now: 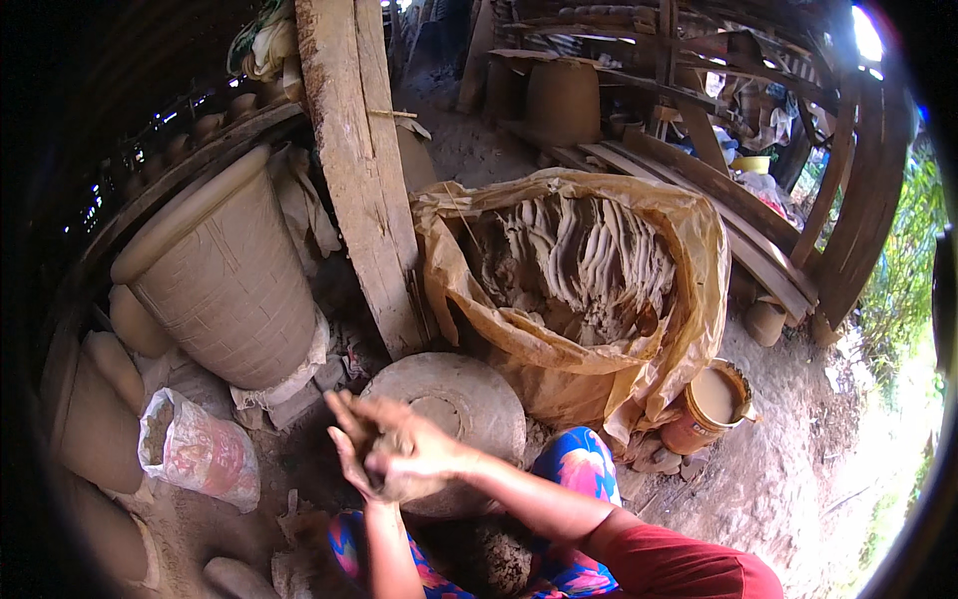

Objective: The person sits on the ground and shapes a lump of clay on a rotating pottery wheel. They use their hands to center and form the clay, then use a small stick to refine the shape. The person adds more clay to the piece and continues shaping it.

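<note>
My left hand (356, 465) and my right hand (427, 457) are pressed together over the near left edge of a round potter's wheel (484, 399). Between the palms is a lump of clay (387, 445), mostly covered by the fingers. The right hand lies across the left one, its fingers stretched toward the left. Clay smears both hands. The wheel's top is grey with dried clay and has a ring mark near its middle.
Beyond the wheel, a brown plastic sheet (699, 240) wraps stacked clay slabs (589, 255). A bucket of murky water (699, 424) stands to the right. At left are a large clay pot (225, 270), a wooden post (359, 170) and a white sack (205, 454).
</note>
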### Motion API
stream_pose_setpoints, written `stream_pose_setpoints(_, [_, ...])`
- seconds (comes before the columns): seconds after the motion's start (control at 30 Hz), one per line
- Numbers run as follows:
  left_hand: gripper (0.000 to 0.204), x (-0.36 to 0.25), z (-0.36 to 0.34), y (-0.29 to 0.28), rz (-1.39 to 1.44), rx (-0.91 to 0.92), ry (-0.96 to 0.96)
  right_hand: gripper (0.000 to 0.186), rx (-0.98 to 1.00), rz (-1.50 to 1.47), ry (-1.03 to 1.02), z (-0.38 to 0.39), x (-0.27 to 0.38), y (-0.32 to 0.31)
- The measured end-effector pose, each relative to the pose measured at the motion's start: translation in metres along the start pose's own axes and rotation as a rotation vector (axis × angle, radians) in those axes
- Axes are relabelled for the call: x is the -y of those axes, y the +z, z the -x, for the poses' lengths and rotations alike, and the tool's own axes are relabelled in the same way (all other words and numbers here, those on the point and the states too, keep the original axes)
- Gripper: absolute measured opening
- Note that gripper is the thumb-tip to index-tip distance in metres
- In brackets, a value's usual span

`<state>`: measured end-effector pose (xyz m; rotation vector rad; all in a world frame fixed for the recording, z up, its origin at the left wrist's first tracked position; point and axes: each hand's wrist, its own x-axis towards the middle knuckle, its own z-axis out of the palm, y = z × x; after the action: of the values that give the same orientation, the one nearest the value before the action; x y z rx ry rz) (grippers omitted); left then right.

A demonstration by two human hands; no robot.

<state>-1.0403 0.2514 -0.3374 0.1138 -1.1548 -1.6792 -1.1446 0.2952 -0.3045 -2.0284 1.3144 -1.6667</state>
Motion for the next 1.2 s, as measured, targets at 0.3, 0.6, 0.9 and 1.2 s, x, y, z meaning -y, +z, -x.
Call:
stream_pose_setpoints(0.3, [0.058, 0.003, 0.005, -0.029, 0.615, -0.601, -0.067, 0.030, -0.038, -0.456, 0.272, 0.014, -0.010, 0.009])
stream_pose_setpoints(0.6, [0.052, 0.021, 0.008, 0.043, 0.309, -0.484, -0.022, 0.031, -0.460, -0.454, 0.509, -0.004, -0.004, 0.000])
stream_pose_setpoints(0.9, [0.048, -0.009, 0.001, -0.018, -0.232, -0.554, -0.033, 0.057, -0.091, 0.052, 0.068, -0.002, -0.008, -0.008])
stream_pose_setpoints(1.2, [0.040, -0.003, 0.010, 0.004, -0.133, -0.748, -0.050, 0.042, -0.149, -0.038, 0.124, 0.010, 0.001, 0.003])
